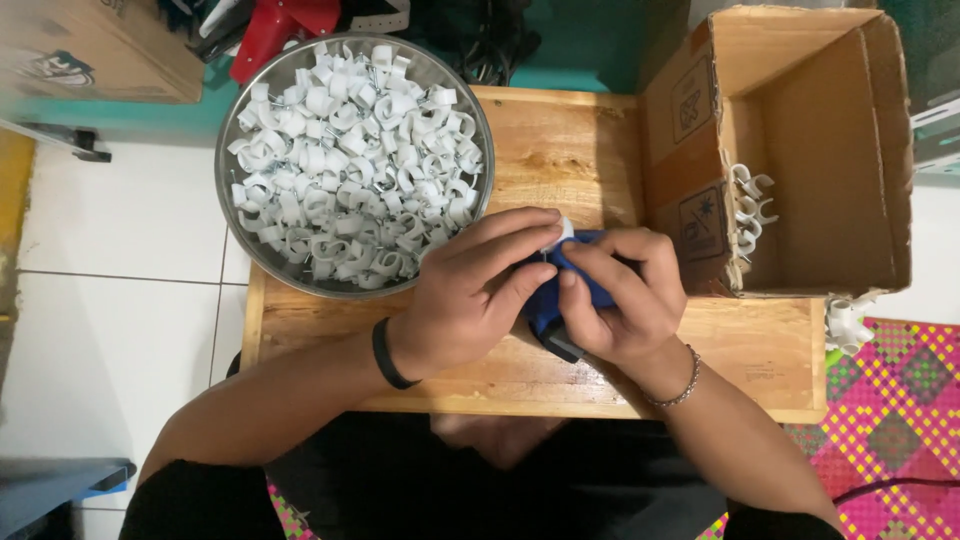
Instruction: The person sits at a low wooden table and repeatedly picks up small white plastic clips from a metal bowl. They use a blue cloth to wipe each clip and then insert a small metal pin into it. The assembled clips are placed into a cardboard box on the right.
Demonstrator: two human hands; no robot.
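My left hand (475, 290) and my right hand (625, 295) meet over the middle of a small wooden table (560, 150). My right hand is wrapped around a blue tool with a dark lower end (550, 310). My left hand's fingertips pinch a small white plastic clip (565, 232) against the top of the blue tool. A round metal bowl (232, 215) heaped with white cable clips (350, 165) stands on the table's left part, just left of my left hand.
An open cardboard box (800, 150) lies on its side at the table's right, with a few white clips (750, 205) inside and more clips (845, 320) by its lower corner. White tiled floor at left, a pink woven mat (900, 410) at right, clutter at the back.
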